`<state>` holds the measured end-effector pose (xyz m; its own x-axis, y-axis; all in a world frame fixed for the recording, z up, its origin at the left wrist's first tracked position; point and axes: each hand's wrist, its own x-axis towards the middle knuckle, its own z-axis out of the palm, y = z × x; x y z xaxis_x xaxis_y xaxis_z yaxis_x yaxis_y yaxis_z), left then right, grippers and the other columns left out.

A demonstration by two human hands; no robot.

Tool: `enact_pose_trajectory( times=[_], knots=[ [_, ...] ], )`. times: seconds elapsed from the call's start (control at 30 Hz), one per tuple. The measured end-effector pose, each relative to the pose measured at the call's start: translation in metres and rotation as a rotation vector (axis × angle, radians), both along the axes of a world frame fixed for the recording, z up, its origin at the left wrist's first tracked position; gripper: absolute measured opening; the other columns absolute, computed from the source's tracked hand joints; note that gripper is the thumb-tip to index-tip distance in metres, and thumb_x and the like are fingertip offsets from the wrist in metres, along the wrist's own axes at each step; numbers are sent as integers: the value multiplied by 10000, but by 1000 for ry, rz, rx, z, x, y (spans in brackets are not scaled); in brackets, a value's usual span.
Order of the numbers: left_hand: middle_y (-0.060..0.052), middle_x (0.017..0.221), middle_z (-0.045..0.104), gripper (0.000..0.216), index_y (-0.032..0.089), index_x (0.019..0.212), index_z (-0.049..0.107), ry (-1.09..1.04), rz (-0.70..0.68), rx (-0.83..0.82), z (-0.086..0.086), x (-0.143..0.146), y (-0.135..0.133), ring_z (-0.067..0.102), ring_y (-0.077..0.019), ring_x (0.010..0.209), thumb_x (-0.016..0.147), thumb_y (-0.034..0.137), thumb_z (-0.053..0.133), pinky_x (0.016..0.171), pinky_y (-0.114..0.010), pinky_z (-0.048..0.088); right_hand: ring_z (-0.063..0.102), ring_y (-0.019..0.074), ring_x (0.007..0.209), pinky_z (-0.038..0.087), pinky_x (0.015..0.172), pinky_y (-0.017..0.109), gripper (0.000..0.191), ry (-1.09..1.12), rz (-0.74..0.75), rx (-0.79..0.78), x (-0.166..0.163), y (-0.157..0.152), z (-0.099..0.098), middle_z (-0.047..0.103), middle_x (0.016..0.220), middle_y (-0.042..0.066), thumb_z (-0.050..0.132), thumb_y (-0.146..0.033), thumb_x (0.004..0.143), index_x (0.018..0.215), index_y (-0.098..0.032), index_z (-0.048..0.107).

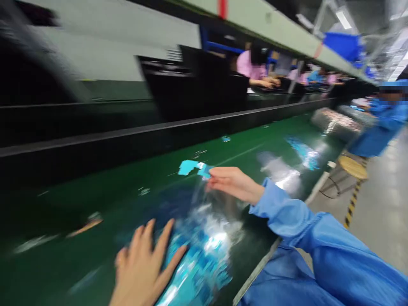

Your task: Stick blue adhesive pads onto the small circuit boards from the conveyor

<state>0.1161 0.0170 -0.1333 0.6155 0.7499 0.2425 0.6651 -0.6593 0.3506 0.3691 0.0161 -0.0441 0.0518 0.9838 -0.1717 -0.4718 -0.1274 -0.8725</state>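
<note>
My right hand (234, 182) pinches one end of a thin turquoise film piece (188, 167) between thumb and fingers, above the green bench. The piece has an irregular outline and points away to the left. Below it lies a clear plastic bag (219, 238) with many small turquoise pieces (194, 259) in it. My left hand (148, 263) lies with fingers spread at the bag's left side, palm down. Whether its fingertips press on the bag or on the bench cannot be made out. The picture is smeared by motion.
The green bench (127, 187) runs off to the right beneath a black ledge (191, 123). Farther along lie a clear bag (282, 172), more turquoise pieces (302, 151) and a filled clear tray (334, 121). A wooden stool (353, 167) stands at right. Co-workers (251, 68) sit beyond.
</note>
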Motion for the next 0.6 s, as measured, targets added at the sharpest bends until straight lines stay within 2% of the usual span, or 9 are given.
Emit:
enact_pose_trajectory(
  times=[0.07,0.17,0.23,0.33,0.4,0.47,0.53,0.6],
  knots=[
    [-224,1480,264,507,147,1391,407,-5,84,-121,-2,-13,-7,184,-413,1392,964,396,294,1044,-686,205,607,109,710,489,809,277,305,83,94,-30,-12,0,-7,660,736,-1,836,-367,577,751,-160,695],
    [-134,1530,198,474,234,1418,345,-271,213,-315,-3,-15,-6,122,-316,1429,972,383,282,1119,-590,167,607,93,713,470,806,246,211,130,143,-98,-34,-10,-20,654,728,-10,823,-285,621,720,-150,695],
    [-108,1518,235,456,263,1401,353,-459,288,-372,-2,-14,-3,178,-278,1418,963,382,312,1139,-532,178,604,89,695,464,811,250,198,126,130,-146,-48,-21,-32,650,706,-16,826,-271,619,695,-148,691],
    [-121,1443,348,443,233,1342,413,-614,395,-379,0,-16,-2,309,-264,1356,925,376,359,1131,-479,230,599,89,689,456,833,254,195,104,99,-198,-62,-38,-48,644,682,-18,832,-268,616,662,-144,688],
    [-131,1350,430,419,199,1259,470,-668,474,-384,4,-18,-2,423,-265,1250,886,378,403,1051,-442,351,603,97,702,456,832,257,184,87,92,-222,-65,-47,-54,646,684,-12,828,-263,626,662,-144,693],
    [-111,1130,559,324,182,1077,550,-703,531,-424,11,-20,-3,548,-240,1022,857,391,439,870,-370,463,611,105,716,457,831,263,165,71,87,-231,-62,-53,-55,655,700,-8,820,-263,642,686,-155,703],
    [-60,799,610,275,183,792,578,-714,531,-500,19,-22,-4,570,-193,730,849,415,443,675,-299,468,618,114,733,457,843,278,151,55,83,-220,-57,-56,-52,669,728,-6,812,-270,657,714,-174,711],
    [-44,581,584,422,185,583,544,-728,452,-666,27,-23,-6,531,-162,549,864,464,399,565,-272,437,623,128,764,457,861,297,157,39,84,-200,-53,-57,-47,681,766,-2,813,-281,658,746,-192,717]
  ],
)
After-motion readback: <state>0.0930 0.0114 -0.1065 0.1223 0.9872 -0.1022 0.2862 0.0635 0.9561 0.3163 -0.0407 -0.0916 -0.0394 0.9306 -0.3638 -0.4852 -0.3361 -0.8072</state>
